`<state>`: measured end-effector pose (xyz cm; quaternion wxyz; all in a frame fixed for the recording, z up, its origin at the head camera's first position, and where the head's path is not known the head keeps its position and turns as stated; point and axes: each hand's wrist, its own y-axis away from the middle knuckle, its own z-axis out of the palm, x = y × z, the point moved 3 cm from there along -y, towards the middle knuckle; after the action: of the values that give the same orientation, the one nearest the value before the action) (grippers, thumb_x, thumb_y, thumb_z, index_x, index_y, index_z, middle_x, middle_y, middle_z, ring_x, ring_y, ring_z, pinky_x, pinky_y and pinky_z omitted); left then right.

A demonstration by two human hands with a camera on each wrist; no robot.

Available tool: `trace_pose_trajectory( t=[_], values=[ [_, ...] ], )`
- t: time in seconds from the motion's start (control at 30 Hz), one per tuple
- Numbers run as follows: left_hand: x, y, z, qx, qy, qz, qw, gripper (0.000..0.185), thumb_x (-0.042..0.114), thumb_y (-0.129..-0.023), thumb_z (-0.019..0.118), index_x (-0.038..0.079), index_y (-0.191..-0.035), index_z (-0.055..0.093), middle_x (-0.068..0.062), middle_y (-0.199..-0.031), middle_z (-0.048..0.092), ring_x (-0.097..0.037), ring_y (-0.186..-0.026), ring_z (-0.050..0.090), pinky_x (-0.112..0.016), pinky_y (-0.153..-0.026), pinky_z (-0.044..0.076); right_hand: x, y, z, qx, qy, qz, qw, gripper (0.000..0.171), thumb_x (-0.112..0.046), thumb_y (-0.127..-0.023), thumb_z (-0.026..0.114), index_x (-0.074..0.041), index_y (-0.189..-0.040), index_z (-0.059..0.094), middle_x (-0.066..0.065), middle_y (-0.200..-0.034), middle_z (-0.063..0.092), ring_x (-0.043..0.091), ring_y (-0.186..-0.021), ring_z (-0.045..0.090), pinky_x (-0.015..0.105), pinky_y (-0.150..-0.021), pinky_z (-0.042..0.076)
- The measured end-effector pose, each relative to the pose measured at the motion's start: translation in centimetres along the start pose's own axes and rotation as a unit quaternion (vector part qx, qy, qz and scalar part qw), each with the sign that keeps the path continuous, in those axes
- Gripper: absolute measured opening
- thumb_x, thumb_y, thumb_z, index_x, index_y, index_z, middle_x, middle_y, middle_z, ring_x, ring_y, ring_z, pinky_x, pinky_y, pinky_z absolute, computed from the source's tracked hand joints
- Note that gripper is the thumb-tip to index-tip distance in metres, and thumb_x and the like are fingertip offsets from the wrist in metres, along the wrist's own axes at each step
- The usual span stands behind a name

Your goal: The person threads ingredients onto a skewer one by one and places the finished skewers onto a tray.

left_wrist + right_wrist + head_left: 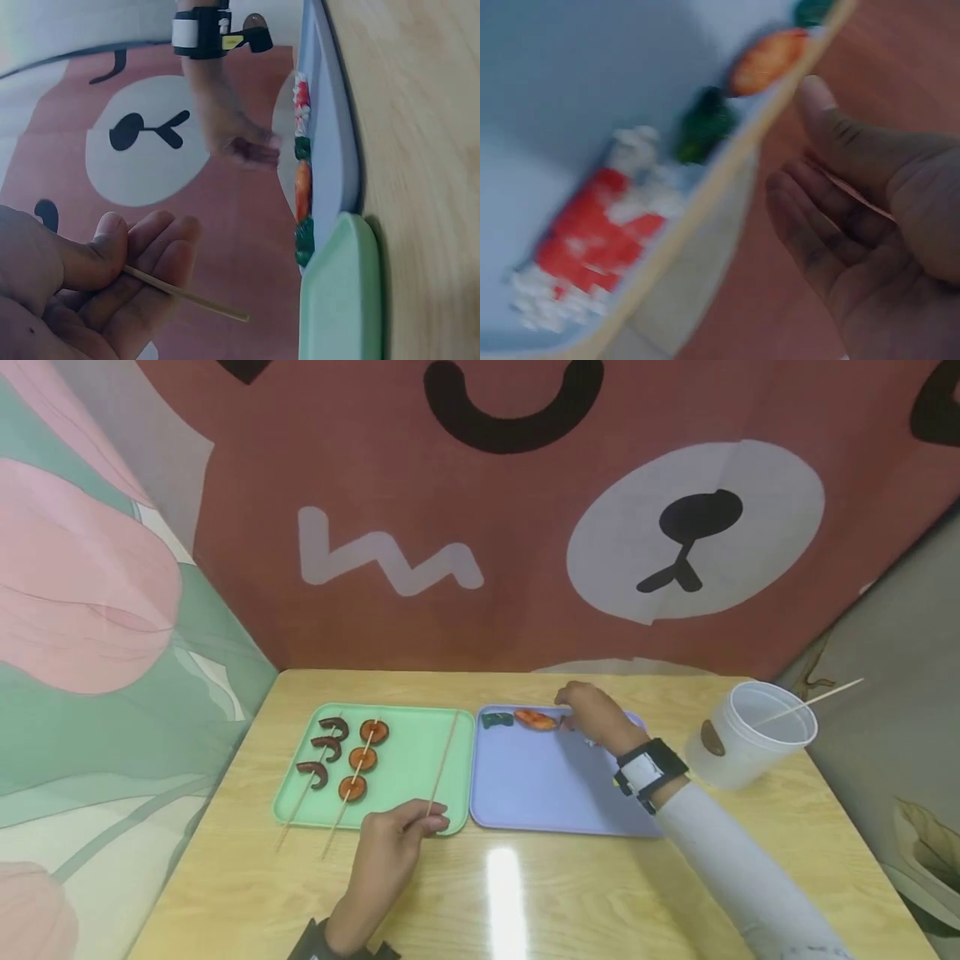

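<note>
My left hand pinches the lower end of a bare wooden skewer between thumb and fingers, the stick slanting over the green tray's right side. My right hand is above the back edge of the lavender tray. In the right wrist view its fingers are loosely bent with nothing between them. Along that tray's back edge lie a green piece, an orange-red piece, another green piece and a red-and-white piece; the right hand partly hides the row in the head view.
On the green tray lie two loaded skewers, one with dark curled pieces, one with round brown slices. A translucent tub with a stick leaning in it stands at the right. A patterned cloth rises behind the table.
</note>
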<state>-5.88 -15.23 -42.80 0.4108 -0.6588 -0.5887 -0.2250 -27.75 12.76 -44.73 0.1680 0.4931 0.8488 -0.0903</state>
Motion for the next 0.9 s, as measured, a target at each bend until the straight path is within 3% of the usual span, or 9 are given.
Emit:
trace_pose_trajectory(
  t=[0.1, 0.27, 0.4, 0.57, 0.77, 0.9],
  values=[
    [-0.3, 0.4, -0.2, 0.003, 0.000, 0.002, 1.0000, 0.008, 0.004, -0.081, 0.080, 0.010, -0.087, 0.079, -0.002, -0.081, 0.080, -0.010, -0.071, 0.076, -0.017, -0.068, 0.062, 1.1, 0.0, 1.3, -0.010, 0.021, 0.006, 1.000, 0.039, 0.004, -0.075, 0.086, 0.007, -0.112, 0.072, 0.021, -0.109, 0.071, 0.037, -0.105, 0.069, 0.047, -0.091, 0.060],
    [-0.7, 0.6, -0.2, 0.001, 0.025, -0.009, 0.9996, 0.009, 0.002, -0.081, 0.080, 0.009, -0.086, 0.078, -0.003, -0.081, 0.080, -0.019, -0.070, 0.077, -0.021, -0.066, 0.063, 1.9, -0.3, 2.7, -0.008, 0.036, 0.014, 0.999, 0.025, 0.008, -0.075, 0.083, 0.003, -0.098, 0.074, 0.017, -0.097, 0.071, 0.031, -0.093, 0.069, 0.040, -0.080, 0.062],
    [-0.7, 0.7, -0.1, 0.003, 0.037, -0.013, 0.9992, 0.008, 0.004, -0.081, 0.080, 0.010, -0.087, 0.079, -0.004, -0.082, 0.080, -0.017, -0.070, 0.076, -0.019, -0.067, 0.062, 1.9, -0.4, 3.3, 0.011, 0.047, 0.003, 0.999, 0.016, 0.009, -0.080, 0.079, 0.001, -0.093, 0.075, 0.016, -0.095, 0.073, 0.029, -0.089, 0.071, 0.037, -0.076, 0.063],
    [-0.3, 0.4, 0.2, -0.001, 0.034, -0.010, 0.9994, 0.008, 0.006, -0.082, 0.080, 0.011, -0.087, 0.079, -0.005, -0.082, 0.080, -0.009, -0.070, 0.075, -0.019, -0.068, 0.062, 2.4, 0.2, 3.3, 0.036, 0.030, -0.014, 0.999, 0.013, 0.007, -0.084, 0.077, 0.000, -0.095, 0.076, 0.016, -0.098, 0.077, 0.031, -0.092, 0.074, 0.040, -0.081, 0.064],
    [-0.4, 0.1, 0.8, -0.026, 0.027, -0.019, 0.9991, 0.010, 0.003, -0.082, 0.080, 0.012, -0.088, 0.079, -0.003, -0.084, 0.080, -0.006, -0.072, 0.075, -0.017, -0.070, 0.061, 1.5, 1.5, 1.1, 0.089, -0.039, -0.014, 0.995, 0.026, 0.004, -0.086, 0.077, 0.000, -0.112, 0.075, 0.013, -0.106, 0.076, 0.029, -0.099, 0.074, 0.044, -0.088, 0.063],
    [-0.6, -0.2, 1.4, -0.048, 0.021, -0.013, 0.9985, 0.008, 0.002, -0.082, 0.079, 0.009, -0.088, 0.079, -0.003, -0.082, 0.080, -0.008, -0.072, 0.075, -0.015, -0.069, 0.061, -1.0, 3.2, -1.7, 0.155, -0.108, -0.029, 0.982, 0.034, -0.002, -0.085, 0.080, -0.004, -0.119, 0.075, 0.009, -0.110, 0.072, 0.025, -0.097, 0.072, 0.047, -0.089, 0.062]
  ],
)
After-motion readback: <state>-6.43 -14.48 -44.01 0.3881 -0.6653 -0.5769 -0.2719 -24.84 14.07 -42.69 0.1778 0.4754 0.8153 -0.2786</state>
